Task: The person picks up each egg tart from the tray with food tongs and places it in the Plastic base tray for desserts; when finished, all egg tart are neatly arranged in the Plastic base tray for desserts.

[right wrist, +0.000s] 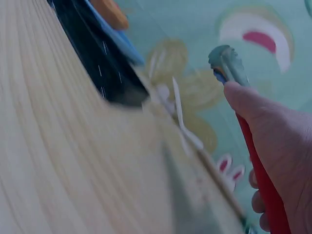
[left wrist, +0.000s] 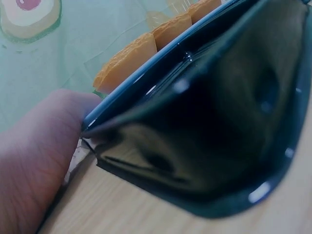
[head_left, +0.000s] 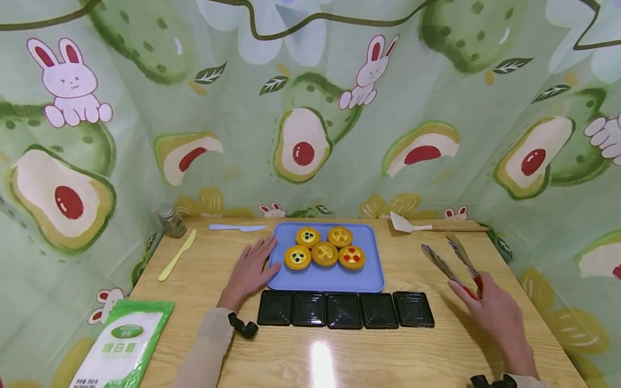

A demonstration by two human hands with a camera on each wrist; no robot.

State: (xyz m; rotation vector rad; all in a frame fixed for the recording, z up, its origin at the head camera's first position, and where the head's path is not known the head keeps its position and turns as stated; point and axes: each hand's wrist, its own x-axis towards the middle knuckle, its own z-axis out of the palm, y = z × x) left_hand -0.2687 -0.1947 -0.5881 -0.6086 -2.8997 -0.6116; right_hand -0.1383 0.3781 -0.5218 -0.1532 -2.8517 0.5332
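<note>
Worktop [head_left: 339,355] carries a blue tray [head_left: 330,280] of tarts [head_left: 324,253] touching the left hand's [head_left: 249,272] flat, relaxed fingers [head_left: 264,249], while tongs [head_left: 453,264] lie under the right hand's [head_left: 495,312] fingers [head_left: 461,291], gripped at their red end.

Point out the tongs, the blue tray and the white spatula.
tongs [head_left: 448,260]: head view, on the metal arms above the right hand.
blue tray [head_left: 330,281]: head view, on its bare front part.
white spatula [head_left: 400,222]: head view, on its blade.

Bare table [head_left: 310,355] before black trays [head_left: 344,310]
</note>
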